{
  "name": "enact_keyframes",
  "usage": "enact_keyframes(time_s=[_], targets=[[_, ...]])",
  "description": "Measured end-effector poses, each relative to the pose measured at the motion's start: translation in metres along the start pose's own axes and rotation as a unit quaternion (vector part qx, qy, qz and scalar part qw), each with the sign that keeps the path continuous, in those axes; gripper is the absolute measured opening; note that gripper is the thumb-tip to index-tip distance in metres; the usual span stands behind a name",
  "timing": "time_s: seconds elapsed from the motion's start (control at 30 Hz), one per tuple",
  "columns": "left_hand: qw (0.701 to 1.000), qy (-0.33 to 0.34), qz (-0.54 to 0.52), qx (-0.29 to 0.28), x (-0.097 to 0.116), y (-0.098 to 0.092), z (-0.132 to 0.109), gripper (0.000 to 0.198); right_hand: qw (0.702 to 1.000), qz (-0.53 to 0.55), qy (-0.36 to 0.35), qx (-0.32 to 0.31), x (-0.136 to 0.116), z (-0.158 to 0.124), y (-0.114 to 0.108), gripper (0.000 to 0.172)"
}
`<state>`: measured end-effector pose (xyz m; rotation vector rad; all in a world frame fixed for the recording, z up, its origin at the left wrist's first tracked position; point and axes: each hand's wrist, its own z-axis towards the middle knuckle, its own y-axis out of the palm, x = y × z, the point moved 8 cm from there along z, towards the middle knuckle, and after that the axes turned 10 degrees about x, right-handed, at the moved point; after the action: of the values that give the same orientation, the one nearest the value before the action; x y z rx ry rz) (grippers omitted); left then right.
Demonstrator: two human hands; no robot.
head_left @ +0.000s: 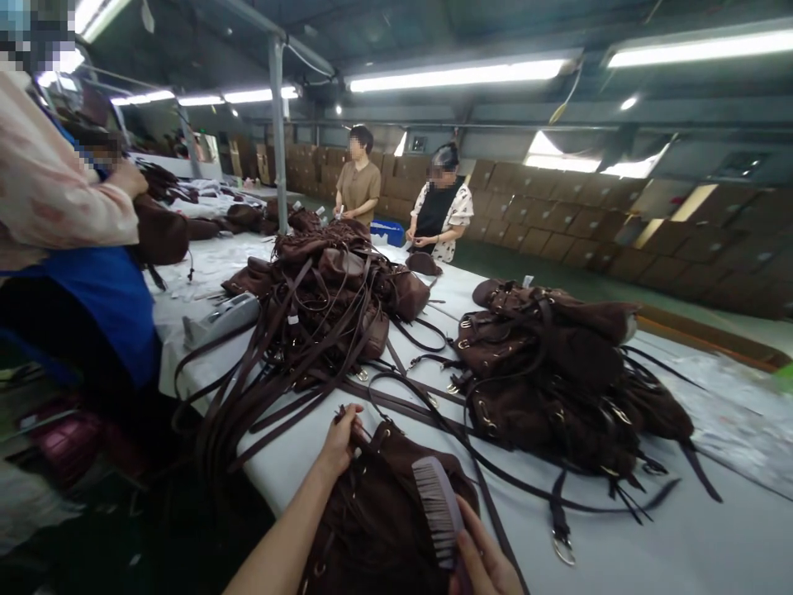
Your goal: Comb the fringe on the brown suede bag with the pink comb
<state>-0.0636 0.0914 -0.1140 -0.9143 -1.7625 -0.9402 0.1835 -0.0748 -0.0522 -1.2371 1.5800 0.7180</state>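
Observation:
A dark brown bag (396,479) with straps lies at the near edge of the white table. My left hand (344,435) is closed on a strap at the bag's upper left. In my right hand (486,549) is a brush (439,504) with pale bristles, held over the right part of the bag with the bristles facing left. Whether the bristles touch the bag cannot be told.
Brown bags with long straps form one pile (334,289) beyond my hands and another (557,372) at the right. A person in a blue apron (115,297) stands at the left; two people stand across the white table (700,537). Cartons (557,207) line the back.

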Motion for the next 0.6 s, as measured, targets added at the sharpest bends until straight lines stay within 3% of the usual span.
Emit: enact_keyframes(time_s=[0.17, 0.23, 0.3, 0.37, 0.43, 0.5, 0.53, 0.57, 0.6], targets=[[0.996, 0.042, -0.012, 0.073, 0.041, -0.079, -0.013, 0.053, 0.999, 0.036, 0.010, 0.016, -0.004, 0.001, 0.011, 0.103], [0.994, 0.059, 0.006, 0.091, 0.058, -0.095, -0.027, 0.049, 0.999, 0.049, 0.003, 0.020, -0.009, 0.004, 0.016, 0.100], [0.999, 0.017, 0.027, 0.030, 0.059, -0.082, -0.049, 0.045, 0.999, 0.046, -0.005, 0.015, -0.014, 0.006, 0.022, 0.099], [0.991, -0.100, 0.041, -0.075, 0.038, -0.050, -0.079, 0.049, 0.999, 0.032, -0.028, 0.013, -0.020, 0.005, 0.025, 0.097], [0.959, -0.239, 0.042, -0.148, 0.007, -0.017, -0.113, 0.055, 0.997, -0.005, -0.075, 0.005, -0.025, 0.000, 0.029, 0.087], [0.917, -0.342, 0.036, -0.201, -0.018, 0.011, -0.140, 0.059, 0.978, -0.079, -0.191, -0.023, -0.035, -0.012, 0.038, 0.064], [0.898, -0.376, 0.025, -0.228, -0.027, 0.024, -0.149, 0.059, 0.949, -0.130, -0.282, -0.049, -0.041, -0.023, 0.047, 0.052], [0.881, -0.401, 0.011, -0.251, -0.034, 0.036, -0.155, 0.058, 0.900, -0.187, -0.384, -0.080, -0.045, -0.039, 0.059, 0.044], [0.870, -0.417, -0.008, -0.265, -0.038, 0.045, -0.157, 0.056, 0.834, -0.243, -0.484, -0.110, -0.045, -0.056, 0.072, 0.040]])
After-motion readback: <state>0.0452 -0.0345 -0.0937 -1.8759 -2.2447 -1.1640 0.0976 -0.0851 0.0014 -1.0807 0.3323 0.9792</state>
